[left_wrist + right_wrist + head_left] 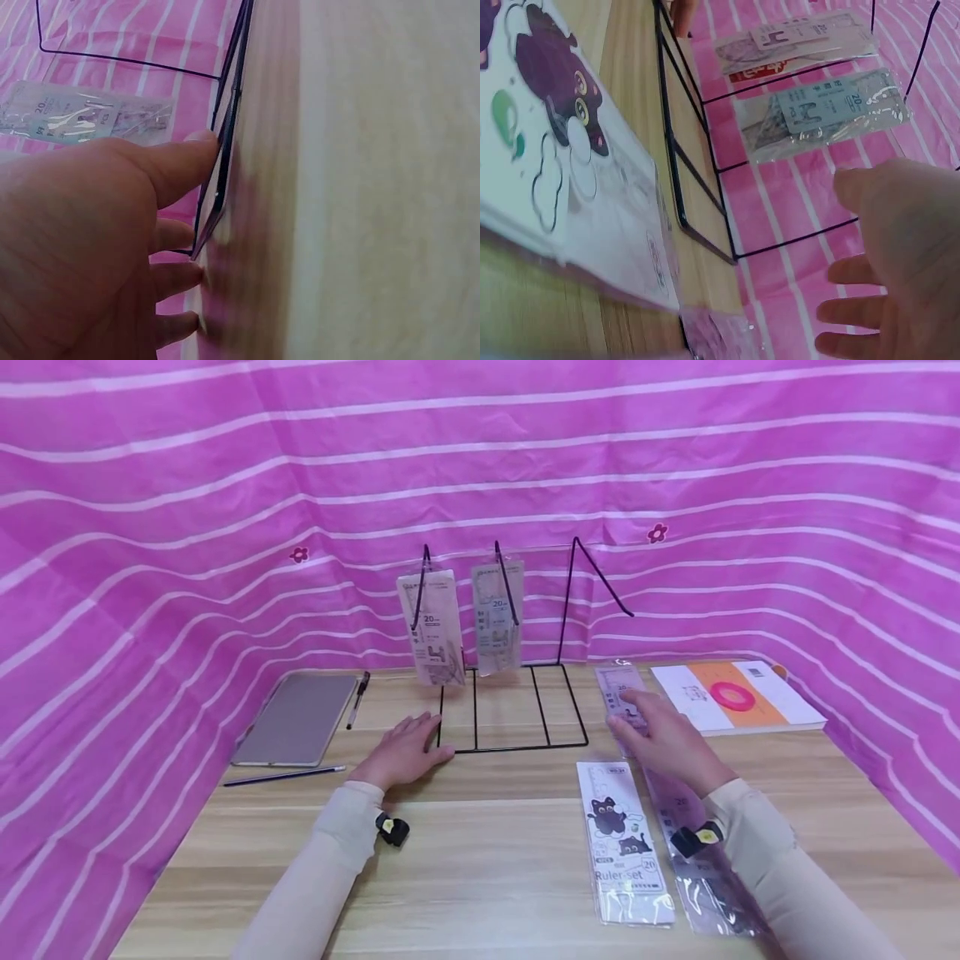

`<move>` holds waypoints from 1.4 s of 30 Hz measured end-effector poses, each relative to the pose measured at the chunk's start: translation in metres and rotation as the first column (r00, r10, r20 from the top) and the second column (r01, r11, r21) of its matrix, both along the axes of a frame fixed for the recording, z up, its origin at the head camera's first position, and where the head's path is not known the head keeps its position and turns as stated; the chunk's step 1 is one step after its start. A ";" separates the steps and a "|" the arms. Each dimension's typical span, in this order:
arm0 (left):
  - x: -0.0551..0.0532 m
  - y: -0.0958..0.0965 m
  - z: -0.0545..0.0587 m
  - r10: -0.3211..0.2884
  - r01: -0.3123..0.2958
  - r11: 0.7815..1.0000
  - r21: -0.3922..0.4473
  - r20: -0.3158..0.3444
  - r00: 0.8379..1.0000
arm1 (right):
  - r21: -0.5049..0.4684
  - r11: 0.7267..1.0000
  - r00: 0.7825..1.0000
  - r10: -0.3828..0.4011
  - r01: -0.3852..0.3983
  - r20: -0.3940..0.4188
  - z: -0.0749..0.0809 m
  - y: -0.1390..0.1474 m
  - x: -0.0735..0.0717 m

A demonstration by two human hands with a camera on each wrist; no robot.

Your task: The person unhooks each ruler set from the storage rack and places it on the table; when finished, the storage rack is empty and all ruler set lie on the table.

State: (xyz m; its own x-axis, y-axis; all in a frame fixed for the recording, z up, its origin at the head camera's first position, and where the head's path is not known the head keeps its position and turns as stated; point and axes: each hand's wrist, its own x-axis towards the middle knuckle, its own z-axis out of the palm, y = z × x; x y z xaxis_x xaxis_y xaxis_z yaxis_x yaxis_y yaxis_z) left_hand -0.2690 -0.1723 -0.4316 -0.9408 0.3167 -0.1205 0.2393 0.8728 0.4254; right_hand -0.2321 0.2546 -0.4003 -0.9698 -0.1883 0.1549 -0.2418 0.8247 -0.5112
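A black wire rack stands on the table with upright hooks. Packaged ruler sets hang from two of them: one on the left hook and one on the middle hook. My left hand rests on the table at the rack's front left corner, its thumb against the wire in the left wrist view. Over a purple ruler set right of the rack is my right hand, fingers extended and thumb apart. Nearer lie a white ruler set with black cats and another purple ruler set, partly beneath my right forearm.
At the back right lies a white and orange book. On the left are a grey notebook, a black pen and a dark pencil. A pink striped cloth surrounds the table's back and sides.
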 end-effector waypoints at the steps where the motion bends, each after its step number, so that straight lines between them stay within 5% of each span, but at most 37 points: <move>1: 0.001 0.000 0.002 -0.002 0.002 1.000 0.004 0.009 1.000 | 0.019 1.000 1.000 0.004 -0.004 0.005 0.000 -0.002 -0.001; 13: 0.002 -0.003 0.013 -0.011 0.009 0.998 0.054 0.028 1.000 | 0.182 0.958 0.975 0.216 -0.222 0.056 -0.018 -0.027 -0.035; 21: 0.007 0.010 0.028 0.022 -0.022 0.999 0.028 -0.002 1.000 | 0.243 0.948 0.975 0.176 -0.204 0.133 -0.032 -0.033 -0.042; 26: 0.011 0.017 0.037 0.012 -0.011 0.999 0.042 -0.025 1.000 | 0.238 0.948 0.976 0.187 -0.210 0.115 -0.032 -0.036 -0.043; 34: 0.013 0.016 0.032 0.016 -0.016 1.000 -0.012 -0.026 1.000 | 0.260 0.943 0.976 0.184 -0.208 0.116 -0.032 -0.039 -0.045; 42: 0.012 0.024 0.032 -0.016 0.022 0.996 0.091 -0.072 0.997 | 0.264 0.944 0.978 0.172 -0.198 0.119 -0.032 -0.039 -0.045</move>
